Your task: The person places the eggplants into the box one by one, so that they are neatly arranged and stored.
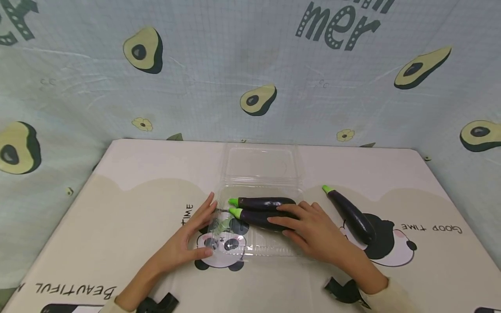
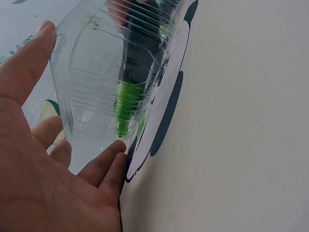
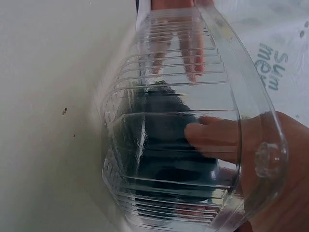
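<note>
A clear plastic clamshell box (image 1: 270, 243) lies with its lid folded back. Inside it, two dark eggplants with green stem ends lie side by side: a far eggplant (image 1: 266, 203) and a near eggplant (image 1: 254, 217). My right hand (image 1: 317, 232) reaches into the box and grips the near eggplant at its thick end. The thumb (image 3: 203, 135) shows through the clear wall in the right wrist view. My left hand (image 1: 192, 234) is spread at the box's left side, its fingers straight along the wall. A third eggplant (image 1: 350, 215) lies on the table, right of the box.
The raised lid (image 1: 262, 161) reaches toward the table's back edge. A pale cloth printed with pandas and lettering covers the table (image 1: 137, 234). Behind it hangs a curtain (image 1: 207, 65) with avocado prints. Black straps (image 1: 344, 290) sit at both wrists.
</note>
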